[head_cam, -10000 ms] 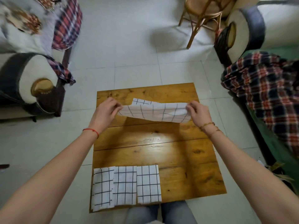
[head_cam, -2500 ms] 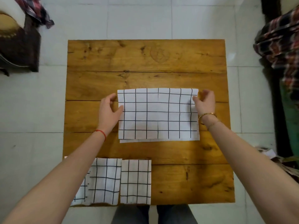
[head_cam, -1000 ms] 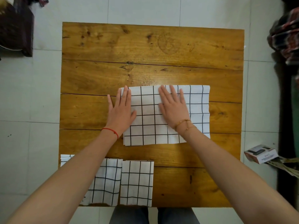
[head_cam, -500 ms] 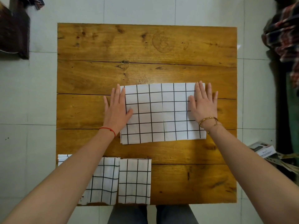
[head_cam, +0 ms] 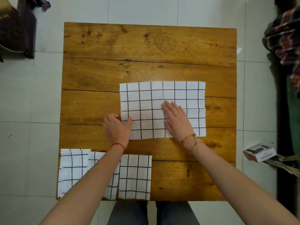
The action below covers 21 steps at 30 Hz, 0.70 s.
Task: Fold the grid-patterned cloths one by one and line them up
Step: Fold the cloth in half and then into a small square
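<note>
A white grid-patterned cloth (head_cam: 146,98), folded to a wide rectangle, lies flat in the middle of the wooden table (head_cam: 146,46). My right hand (head_cam: 176,117) presses flat on its centre with straight fingers. My left hand (head_cam: 117,127) pinches the cloth's lower left edge, thumb on top and fingers curled beneath. Three folded grid cloths sit side by side along the near left edge: the left one (head_cam: 71,169), the middle one (head_cam: 113,184) partly under my left forearm, and the right one (head_cam: 134,176).
A small printed box (head_cam: 258,152) lies on the tiled floor to the right of the table. Plaid fabric (head_cam: 285,34) hangs over furniture at the far right. A dark seat (head_cam: 16,30) stands at the upper left.
My right hand slid from the cloth's right edge to its centre. My left hand dropped from flat beside the left edge to pinching the lower left edge.
</note>
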Each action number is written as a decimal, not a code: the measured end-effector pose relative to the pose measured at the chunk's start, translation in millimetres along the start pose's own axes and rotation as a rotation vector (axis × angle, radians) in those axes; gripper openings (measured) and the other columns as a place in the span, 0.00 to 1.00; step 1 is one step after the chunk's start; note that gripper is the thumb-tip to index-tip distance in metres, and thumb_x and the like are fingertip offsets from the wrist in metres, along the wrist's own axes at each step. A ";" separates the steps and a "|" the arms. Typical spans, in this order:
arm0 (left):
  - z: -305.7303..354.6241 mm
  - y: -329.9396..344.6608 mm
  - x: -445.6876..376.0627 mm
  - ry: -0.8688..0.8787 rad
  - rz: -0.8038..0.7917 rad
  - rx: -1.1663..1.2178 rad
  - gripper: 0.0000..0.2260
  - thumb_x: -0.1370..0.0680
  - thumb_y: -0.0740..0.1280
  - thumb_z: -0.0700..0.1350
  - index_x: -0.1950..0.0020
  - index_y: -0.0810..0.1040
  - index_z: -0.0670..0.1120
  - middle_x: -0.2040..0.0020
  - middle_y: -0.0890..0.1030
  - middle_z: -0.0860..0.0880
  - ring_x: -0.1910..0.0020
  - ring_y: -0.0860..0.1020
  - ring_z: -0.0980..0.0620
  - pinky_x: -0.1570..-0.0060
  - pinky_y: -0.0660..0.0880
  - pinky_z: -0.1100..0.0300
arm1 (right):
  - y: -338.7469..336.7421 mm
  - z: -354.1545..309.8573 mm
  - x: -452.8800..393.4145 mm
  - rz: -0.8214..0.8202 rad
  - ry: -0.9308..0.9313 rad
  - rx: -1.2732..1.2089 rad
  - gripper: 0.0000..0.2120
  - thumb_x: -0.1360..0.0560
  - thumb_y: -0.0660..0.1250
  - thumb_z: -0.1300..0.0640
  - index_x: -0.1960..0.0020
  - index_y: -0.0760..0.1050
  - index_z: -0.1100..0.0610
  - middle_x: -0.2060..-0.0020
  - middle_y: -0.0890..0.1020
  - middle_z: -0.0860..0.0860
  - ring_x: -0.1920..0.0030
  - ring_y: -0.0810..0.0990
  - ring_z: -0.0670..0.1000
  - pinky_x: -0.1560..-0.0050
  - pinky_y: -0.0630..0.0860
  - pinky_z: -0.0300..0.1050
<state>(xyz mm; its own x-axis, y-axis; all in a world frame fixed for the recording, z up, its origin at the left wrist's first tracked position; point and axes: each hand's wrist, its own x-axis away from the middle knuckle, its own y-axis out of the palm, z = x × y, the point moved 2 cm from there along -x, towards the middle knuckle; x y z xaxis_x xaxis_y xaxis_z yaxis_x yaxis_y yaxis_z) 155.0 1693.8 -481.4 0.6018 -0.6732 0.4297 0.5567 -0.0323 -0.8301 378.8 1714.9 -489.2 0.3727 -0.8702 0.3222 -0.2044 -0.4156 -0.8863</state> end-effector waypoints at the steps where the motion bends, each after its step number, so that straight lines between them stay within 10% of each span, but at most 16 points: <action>1: 0.6 0.8 1.2 -0.009 -0.001 0.004 0.21 0.27 0.72 0.55 0.43 0.72 0.44 0.45 0.74 0.45 0.46 0.72 0.47 0.47 0.75 0.52 | 3.5 -1.7 0.5 -0.009 0.022 0.002 0.30 0.22 0.62 0.57 0.23 0.55 0.56 0.24 0.58 0.52 0.24 0.54 0.56 0.24 0.51 0.54; 16: 13.4 -24.7 17.1 0.111 -0.085 0.490 0.06 0.24 0.69 0.44 0.56 0.73 0.44 0.66 0.71 0.52 0.69 0.66 0.56 0.68 0.66 0.65 | 13.8 -11.2 -6.7 -0.032 0.035 0.087 0.35 0.22 0.63 0.51 0.22 0.50 0.58 0.23 0.56 0.53 0.23 0.52 0.56 0.24 0.54 0.53; 21: 10.0 -52.6 19.2 0.246 -0.264 0.578 0.18 0.23 0.69 0.43 0.34 0.72 0.45 0.46 0.81 0.53 0.47 0.80 0.60 0.50 0.77 0.65 | 19.0 -37.9 -15.6 -0.035 -0.027 0.074 0.38 0.24 0.66 0.47 0.22 0.51 0.58 0.23 0.56 0.53 0.24 0.53 0.58 0.24 0.52 0.54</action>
<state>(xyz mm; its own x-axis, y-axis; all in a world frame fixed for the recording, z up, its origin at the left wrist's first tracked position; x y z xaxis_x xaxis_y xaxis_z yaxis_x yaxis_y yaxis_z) 143.0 1690.0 -425.9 0.2941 -0.8475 0.4419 0.9248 0.1354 -0.3557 334.8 1710.6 -498.4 0.4030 -0.8478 0.3447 -0.1241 -0.4238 -0.8972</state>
